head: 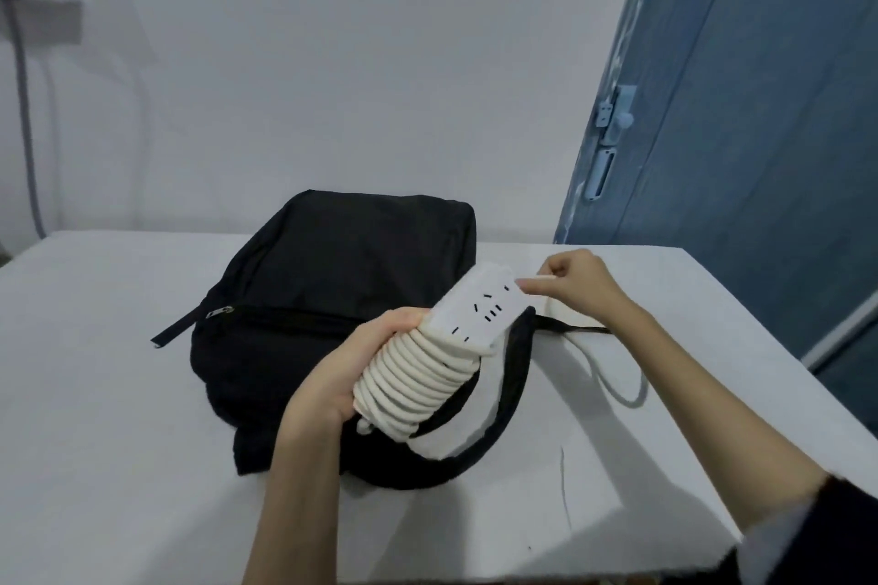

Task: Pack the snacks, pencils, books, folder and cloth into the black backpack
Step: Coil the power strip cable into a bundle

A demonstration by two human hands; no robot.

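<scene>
The black backpack [332, 299] lies flat on the worktop [95, 394], long axis running away from the viewer. The left hand [351, 375] grips a cable-wrapped power strip [456, 337], angled up-right. The right hand [575, 285] seems to pinch the cable's loose end.

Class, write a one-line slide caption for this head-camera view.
Left hand grips a white power strip wrapped in its cord above a closed black backpack; right hand pinches the cord's end.

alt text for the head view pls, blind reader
A left hand grips a white power strip wound in its cord above a closed black backpack lying on a white table. The right hand pinches the cord's loose end.
</scene>
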